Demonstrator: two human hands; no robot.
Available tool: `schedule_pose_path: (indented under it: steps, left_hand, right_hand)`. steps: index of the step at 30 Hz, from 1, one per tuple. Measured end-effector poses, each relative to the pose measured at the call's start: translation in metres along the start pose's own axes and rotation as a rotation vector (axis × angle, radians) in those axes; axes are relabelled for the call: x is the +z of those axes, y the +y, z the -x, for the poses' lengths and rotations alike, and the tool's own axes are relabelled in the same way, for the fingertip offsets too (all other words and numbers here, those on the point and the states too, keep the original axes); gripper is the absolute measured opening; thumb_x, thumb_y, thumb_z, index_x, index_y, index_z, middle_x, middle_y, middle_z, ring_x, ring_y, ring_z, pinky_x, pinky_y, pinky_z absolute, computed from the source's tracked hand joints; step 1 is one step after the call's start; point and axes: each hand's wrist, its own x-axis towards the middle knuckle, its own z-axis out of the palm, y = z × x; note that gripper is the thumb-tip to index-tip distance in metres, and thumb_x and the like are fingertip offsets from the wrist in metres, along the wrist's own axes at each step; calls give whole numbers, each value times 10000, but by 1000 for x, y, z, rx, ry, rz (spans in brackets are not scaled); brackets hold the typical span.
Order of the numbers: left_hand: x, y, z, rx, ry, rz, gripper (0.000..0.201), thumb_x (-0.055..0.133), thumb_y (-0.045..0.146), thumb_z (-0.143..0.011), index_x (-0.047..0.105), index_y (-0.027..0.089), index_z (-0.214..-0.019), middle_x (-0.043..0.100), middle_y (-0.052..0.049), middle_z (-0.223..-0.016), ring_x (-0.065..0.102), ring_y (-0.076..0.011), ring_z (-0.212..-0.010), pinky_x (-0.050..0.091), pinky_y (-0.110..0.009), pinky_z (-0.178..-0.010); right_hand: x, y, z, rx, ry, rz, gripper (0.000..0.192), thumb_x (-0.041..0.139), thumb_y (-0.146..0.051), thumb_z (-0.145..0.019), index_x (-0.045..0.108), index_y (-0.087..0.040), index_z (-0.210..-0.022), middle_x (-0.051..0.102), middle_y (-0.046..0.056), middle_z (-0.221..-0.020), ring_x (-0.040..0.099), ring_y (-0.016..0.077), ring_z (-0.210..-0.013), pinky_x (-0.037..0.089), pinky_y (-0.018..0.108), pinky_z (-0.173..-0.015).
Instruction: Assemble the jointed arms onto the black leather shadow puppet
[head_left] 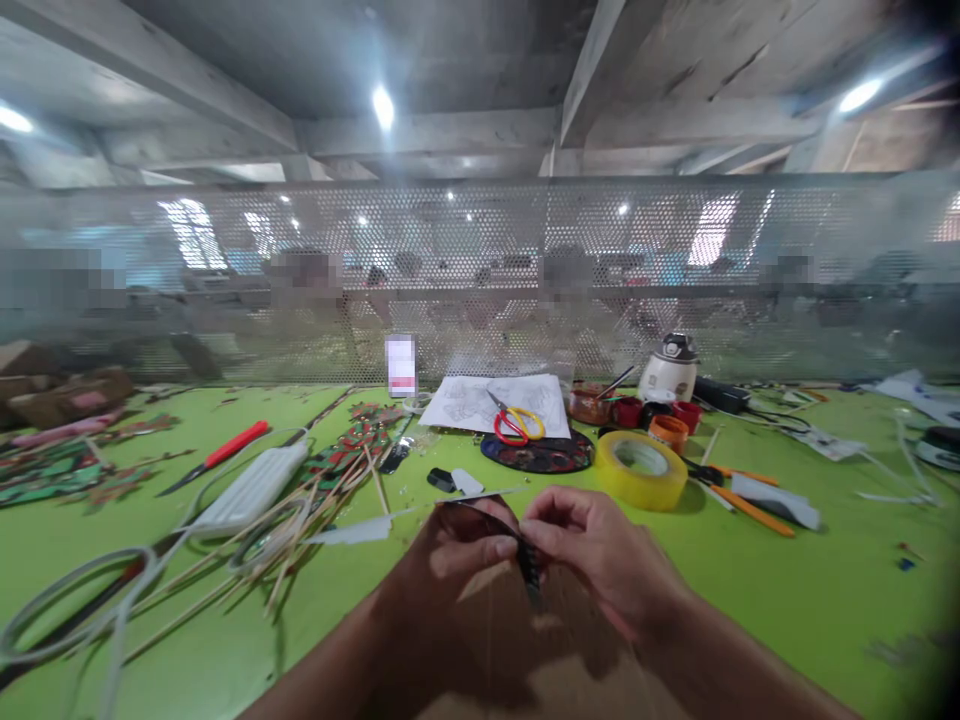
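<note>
Low in front of me, above a brown board [517,640], both hands meet at a small dark strip [531,580] with a light pattern along it. My left hand [457,560] is closed, its thumb pressing the strip from the left. Thumb and fingers of my right hand [600,555] pinch the same piece from the other side. A thin pale sliver juts out above the left fingers; I cannot make out what it is. Just beyond lie small black and white scraps [454,481]. Nearest my right hand is a roll of yellow tape [641,470].
Red-and-yellow scissors [516,422] lie on drawn paper [491,400], beside a dark palette [536,452]. Paint pots [667,432] and a bottle [670,370] stand right of them, with orange-handled pliers [750,500] nearer. Leftward are a power strip [255,482], sticks [217,580] and a red-handled knife [225,450].
</note>
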Motion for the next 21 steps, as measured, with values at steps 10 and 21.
schedule_pose_path:
  steps: [10,21]
  left_hand:
    - [-5,-4,1,-28,68,-12,104,731,180,-757,727,136,-852,696,-64,-772,634,-176,-754,493,-329,-772]
    - [-5,-4,-3,119,367,-458,150,785,273,-690,690,157,-682,642,-24,-687,591,-156,-676,476,-262,-653]
  right_hand:
    - [-2,4,-3,-5,-22,-6,274,764,-366,-703,637,-125,-728,606,-4,-638,525,93,-584,426,234,-590]
    - [-4,3,5,-729,42,871,191,496,-102,-895,651,-158,-992,627,86,-930,587,170,-862,495,291,-761]
